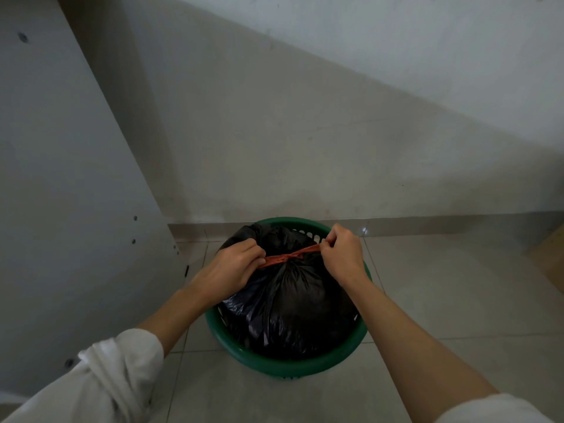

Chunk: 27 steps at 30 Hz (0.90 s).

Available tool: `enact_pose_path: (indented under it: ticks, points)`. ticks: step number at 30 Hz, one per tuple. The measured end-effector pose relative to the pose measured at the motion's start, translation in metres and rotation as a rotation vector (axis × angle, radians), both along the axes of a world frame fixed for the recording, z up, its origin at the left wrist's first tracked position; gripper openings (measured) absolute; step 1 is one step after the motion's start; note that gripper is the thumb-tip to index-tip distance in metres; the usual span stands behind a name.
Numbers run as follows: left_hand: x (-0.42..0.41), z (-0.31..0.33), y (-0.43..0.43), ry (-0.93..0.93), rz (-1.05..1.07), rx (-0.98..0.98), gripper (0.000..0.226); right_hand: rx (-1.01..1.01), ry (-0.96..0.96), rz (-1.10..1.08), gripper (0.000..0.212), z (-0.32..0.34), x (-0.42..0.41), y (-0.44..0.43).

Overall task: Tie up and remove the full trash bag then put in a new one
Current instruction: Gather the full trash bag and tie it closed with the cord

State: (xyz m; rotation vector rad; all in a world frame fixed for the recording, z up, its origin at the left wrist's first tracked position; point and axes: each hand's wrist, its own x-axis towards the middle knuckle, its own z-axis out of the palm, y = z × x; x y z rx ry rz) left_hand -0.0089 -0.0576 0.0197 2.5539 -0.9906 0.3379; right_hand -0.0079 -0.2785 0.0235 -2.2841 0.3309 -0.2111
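A full black trash bag (287, 309) sits inside a round green plastic bin (293, 366) on the tiled floor. An orange drawstring (288, 257) runs taut across the gathered top of the bag, with a knot at its middle. My left hand (232, 267) is closed on the string's left end. My right hand (341, 254) pinches the string's right end. Both hands are above the bag, apart from each other. No new bag is in view.
The bin stands close to a grey wall with a skirting (427, 224) behind it. A white panel with screw holes (76, 193) rises at the left. A brownish object (549, 257) lies at the right edge on the floor.
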Motion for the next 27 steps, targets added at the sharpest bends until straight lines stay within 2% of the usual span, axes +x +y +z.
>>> enact_pose_path:
  ticks: [4, 6, 7, 9, 11, 12, 14, 16, 18, 21, 25, 27]
  points:
    - [0.008, 0.003, -0.005, 0.056, 0.093, -0.048, 0.017, -0.021, 0.024, 0.065, 0.017, 0.001, 0.005, -0.009]
    - [0.008, 0.003, -0.01, 0.177, 0.217, -0.169, 0.012, -0.054, 0.004, 0.219, 0.012, 0.007, 0.001, -0.013]
    - [0.008, 0.003, -0.012, 0.263, 0.275, -0.249, 0.011, -0.075, -0.038, 0.312, 0.018, 0.011, -0.003, -0.012]
    - [0.007, 0.006, -0.018, 0.434, 0.323, -0.422, 0.008, -0.154, -0.085, 0.517, 0.054, 0.02, -0.011, 0.0]
    - [0.005, 0.009, -0.022, 0.547, 0.303, -0.585, 0.007, -0.257, 0.046, 0.691, 0.095, 0.024, -0.015, 0.02]
    - [0.002, 0.01, -0.02, 0.556, 0.306, -0.627, 0.006, -0.335, 0.151, 0.741, 0.107, 0.023, -0.015, 0.031]
    - [-0.006, 0.007, -0.011, 0.481, 0.383, -0.629, 0.008, -0.533, 0.309, 0.765, 0.121, 0.015, -0.013, 0.046]
    - [-0.014, -0.008, 0.006, 0.341, 0.521, -0.544, 0.015, -0.697, 0.351, 0.756, 0.126, 0.008, -0.013, 0.056]
    - [-0.021, -0.027, 0.021, 0.356, 0.659, -0.45, 0.033, -0.779, 0.333, 0.738, 0.124, 0.004, -0.013, 0.062]
    - [-0.025, -0.048, 0.016, 0.608, 0.769, -0.613, 0.054, -0.806, 0.304, 0.709, 0.1, 0.003, -0.011, 0.064]
    - [-0.023, -0.055, 0.0, 0.553, 0.865, -0.753, 0.054, -0.795, 0.26, 0.729, 0.074, 0.006, -0.006, 0.055]
    - [-0.018, -0.06, 0.001, 0.524, 0.942, -0.71, 0.056, -0.741, 0.232, 0.756, 0.064, 0.009, -0.003, 0.048]
